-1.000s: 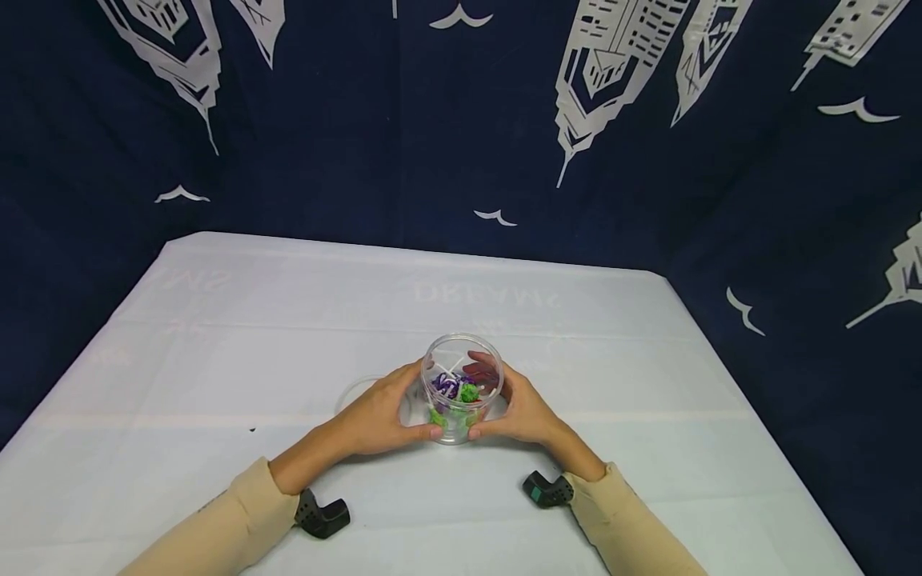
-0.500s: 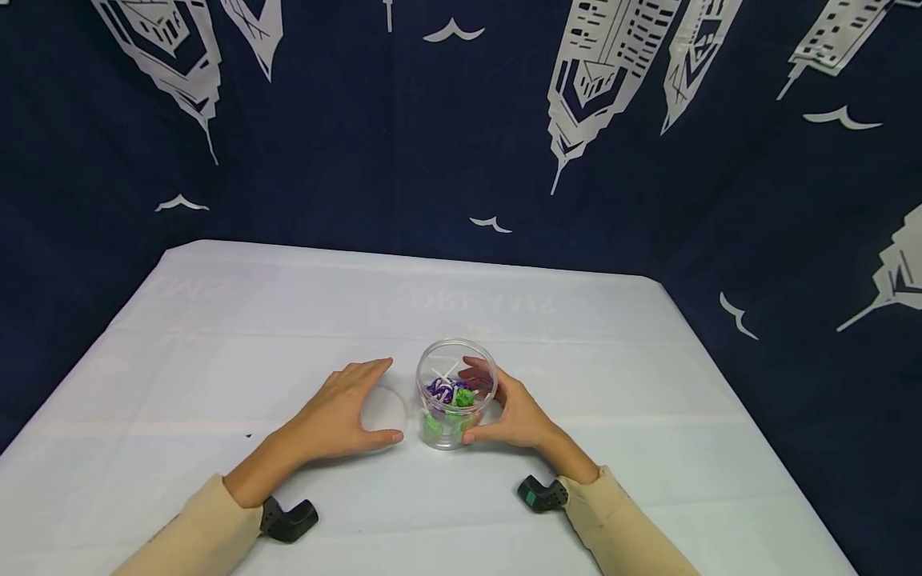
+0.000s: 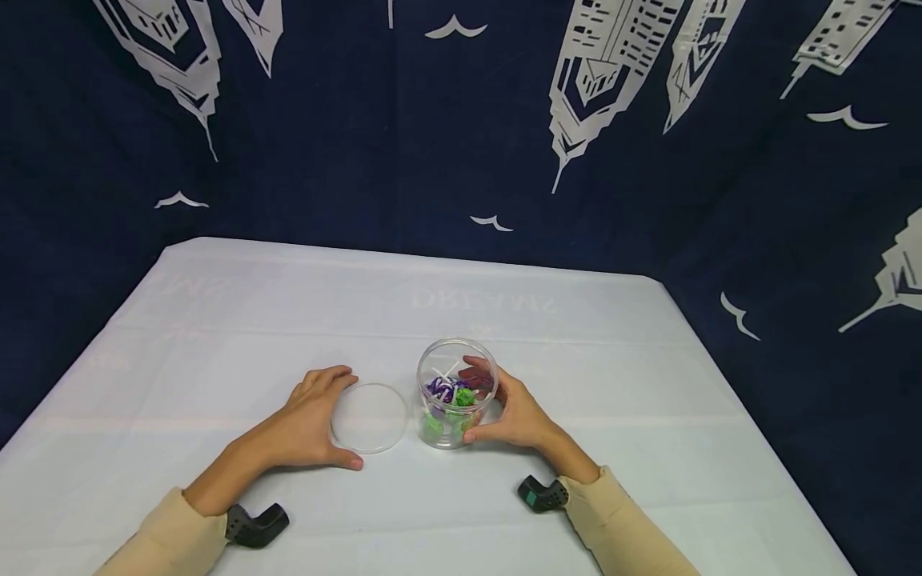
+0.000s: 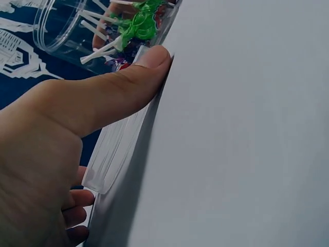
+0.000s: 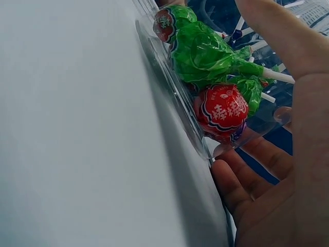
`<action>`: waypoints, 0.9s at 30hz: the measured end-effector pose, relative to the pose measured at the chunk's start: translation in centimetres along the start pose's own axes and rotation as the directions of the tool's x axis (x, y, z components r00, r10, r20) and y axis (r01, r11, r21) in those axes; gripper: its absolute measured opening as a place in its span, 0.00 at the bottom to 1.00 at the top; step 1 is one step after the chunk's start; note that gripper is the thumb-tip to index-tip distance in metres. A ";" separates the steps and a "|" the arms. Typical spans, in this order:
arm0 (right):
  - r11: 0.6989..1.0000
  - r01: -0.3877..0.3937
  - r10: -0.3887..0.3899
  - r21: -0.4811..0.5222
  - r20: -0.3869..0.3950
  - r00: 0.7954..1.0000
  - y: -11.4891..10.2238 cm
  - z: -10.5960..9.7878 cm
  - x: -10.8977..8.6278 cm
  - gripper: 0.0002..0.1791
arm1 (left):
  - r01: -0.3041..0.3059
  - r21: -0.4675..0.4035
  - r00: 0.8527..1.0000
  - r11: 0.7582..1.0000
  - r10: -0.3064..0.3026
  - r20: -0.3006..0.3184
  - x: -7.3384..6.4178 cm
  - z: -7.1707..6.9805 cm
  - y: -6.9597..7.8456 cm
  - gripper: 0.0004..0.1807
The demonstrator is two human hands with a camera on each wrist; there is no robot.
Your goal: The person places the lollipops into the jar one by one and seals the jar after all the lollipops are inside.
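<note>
A clear round jar [image 3: 442, 436] stands upright on the white table. Lollipops [image 3: 448, 390] in purple and green wrappers lie inside it, their white sticks slanting up. My right hand [image 3: 517, 412] holds the jar's right side, with the thumb in front and fingers seen behind the clear wall. In the right wrist view, a red-and-green lollipop [image 5: 223, 110] presses near the jar's base. To the left, a clear round lid [image 3: 382, 450] lies on the table. My left hand [image 3: 310, 420] curves round the lid's left side, thumb at the near rim and fingers at the far rim.
The white table [image 3: 576, 360] is covered by a smooth cloth. Behind it hangs a dark blue curtain [image 3: 324, 160] with white building prints. A tiny dark speck is not visible now. A black wrist device [image 3: 543, 494] sits by the right sleeve, another wrist device [image 3: 257, 526] by the left.
My left hand has let go of the jar and moved left to the lid, uncovering it. The right hand stays on the jar, which shows hardly any shift.
</note>
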State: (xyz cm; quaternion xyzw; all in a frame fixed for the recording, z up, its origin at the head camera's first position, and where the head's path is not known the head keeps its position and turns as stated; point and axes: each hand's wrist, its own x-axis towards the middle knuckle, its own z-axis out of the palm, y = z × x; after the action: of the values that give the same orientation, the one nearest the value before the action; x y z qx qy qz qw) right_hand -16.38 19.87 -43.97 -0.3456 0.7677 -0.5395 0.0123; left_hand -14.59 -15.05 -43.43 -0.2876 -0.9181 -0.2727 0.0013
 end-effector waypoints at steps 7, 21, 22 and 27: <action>1.000 -0.010 0.010 -0.011 0.001 1.000 -0.3 0.1 0.0 0.56 | 0.026 -0.049 0.998 0.998 -0.028 -0.047 -0.1 0.1 -0.3 0.56; 1.000 -0.018 0.018 -0.004 0.008 1.000 -1.0 0.2 0.2 0.56 | -0.001 -0.299 0.953 0.954 -0.089 -0.289 0.5 -0.7 0.9 0.50; 1.000 -0.017 0.017 -0.005 0.008 1.000 -0.6 0.2 0.1 0.57 | -0.008 -0.317 0.945 0.948 -0.096 -0.312 0.5 -0.7 1.1 0.49; 1.000 -0.019 0.019 0.000 0.005 1.000 0.1 0.0 -0.1 0.56 | -0.049 -0.351 0.900 0.935 -0.111 -0.421 0.6 -0.9 2.0 0.50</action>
State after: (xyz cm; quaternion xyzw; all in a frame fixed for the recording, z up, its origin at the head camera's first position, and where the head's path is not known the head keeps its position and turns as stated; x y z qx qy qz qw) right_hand -16.39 19.91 -44.11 -0.3396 0.7710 -0.5384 0.0194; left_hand -14.21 -13.80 -41.56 -0.2002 -0.8350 -0.4902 0.1495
